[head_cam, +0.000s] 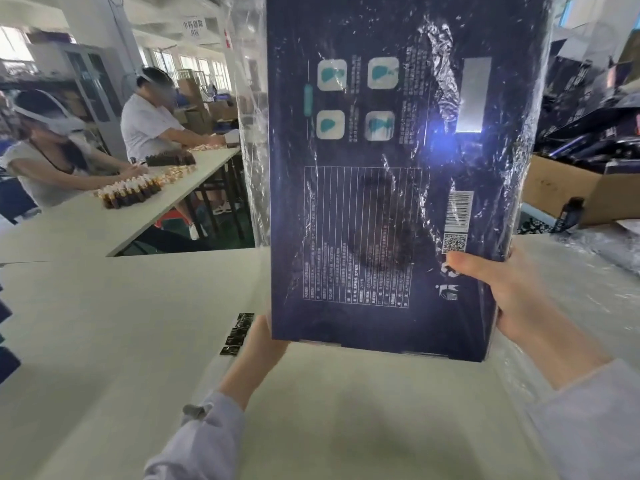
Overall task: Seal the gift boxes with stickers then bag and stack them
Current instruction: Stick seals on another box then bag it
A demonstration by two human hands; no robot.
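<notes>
Two hands hold the box (381, 202), dark blue and inside a clear bag (251, 133), upright above the table (121, 323), its printed face with barcode and QR code toward the camera. The right hand (512, 299) grips the lower right edge, thumb (464, 263) pressed on the face just under the QR code, while the left hand (263, 344) meets the lower left corner with its fingers hidden behind the box, so I cannot tell whether it grips. Black sachets (237, 334) lie on the table just beside the left hand, and bottles (131, 194) stand on a far table (86, 223).
</notes>
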